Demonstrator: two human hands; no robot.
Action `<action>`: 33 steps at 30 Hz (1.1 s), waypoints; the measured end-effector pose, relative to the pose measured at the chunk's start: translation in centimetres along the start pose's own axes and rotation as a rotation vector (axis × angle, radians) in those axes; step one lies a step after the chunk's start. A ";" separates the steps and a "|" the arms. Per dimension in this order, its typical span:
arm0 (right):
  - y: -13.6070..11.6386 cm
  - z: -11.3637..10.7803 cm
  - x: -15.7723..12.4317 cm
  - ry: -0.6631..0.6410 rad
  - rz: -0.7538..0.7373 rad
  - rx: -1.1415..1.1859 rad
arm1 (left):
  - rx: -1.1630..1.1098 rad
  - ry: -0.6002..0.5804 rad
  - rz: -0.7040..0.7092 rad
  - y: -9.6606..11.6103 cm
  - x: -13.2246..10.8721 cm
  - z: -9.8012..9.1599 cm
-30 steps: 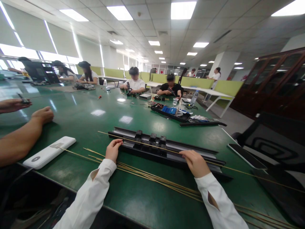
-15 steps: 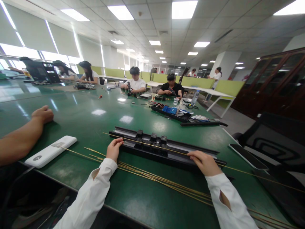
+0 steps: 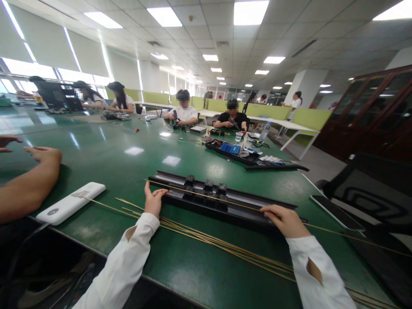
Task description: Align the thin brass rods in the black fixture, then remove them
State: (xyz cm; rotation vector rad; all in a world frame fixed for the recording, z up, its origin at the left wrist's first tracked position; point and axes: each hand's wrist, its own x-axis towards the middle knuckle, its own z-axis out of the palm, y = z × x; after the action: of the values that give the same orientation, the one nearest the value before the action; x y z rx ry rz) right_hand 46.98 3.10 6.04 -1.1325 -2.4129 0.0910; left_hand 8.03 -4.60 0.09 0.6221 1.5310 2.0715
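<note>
My right hand [image 3: 283, 219] pinches a thin brass-coloured rod [image 3: 206, 195], which runs over a black twin-rail assembly [image 3: 238, 211] and on past the hand to the right. Several black blocks [image 3: 208, 185] sit midway along the rails. At the rails' left end is my left hand [image 3: 153, 202], its index finger raised by the rod's tip and its thumb stretched toward the near rail. These fingers are spread and grip nothing; whether the index finger touches the rod I cannot tell. More brass-coloured rods [image 3: 209, 241] lie on the table nearer to me, partly beneath my forearms.
A white power bank-like device [image 3: 72, 203] lies at the left, beside another person's arm [image 3: 35, 184]. A phone-like slab [image 3: 336, 212] rests at the right edge. Farther off are a black tray of parts [image 3: 230, 151], a water bottle [image 3: 265, 130] and several people at work.
My left index finger has lifted away from the thumb. My right hand and the rod have shifted slightly right. At left, the other person's fist has loosened and another hand has appeared.
</note>
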 end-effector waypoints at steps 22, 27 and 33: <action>0.5 0.4 -0.3 -0.053 0.032 -0.051 | 0.034 0.008 0.015 0.0 -0.2 0.0; -0.4 1.7 0.1 0.006 -0.099 -0.071 | 0.045 0.008 0.004 0.3 -0.4 0.2; -1.1 2.7 0.2 0.096 -0.179 -0.091 | 0.062 0.013 0.007 0.3 -0.5 0.4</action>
State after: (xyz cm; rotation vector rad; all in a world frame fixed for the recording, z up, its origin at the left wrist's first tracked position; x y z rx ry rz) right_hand 44.95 2.90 3.95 -0.9319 -2.4407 -0.1295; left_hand 8.61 -4.69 0.50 0.6389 1.6080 2.0440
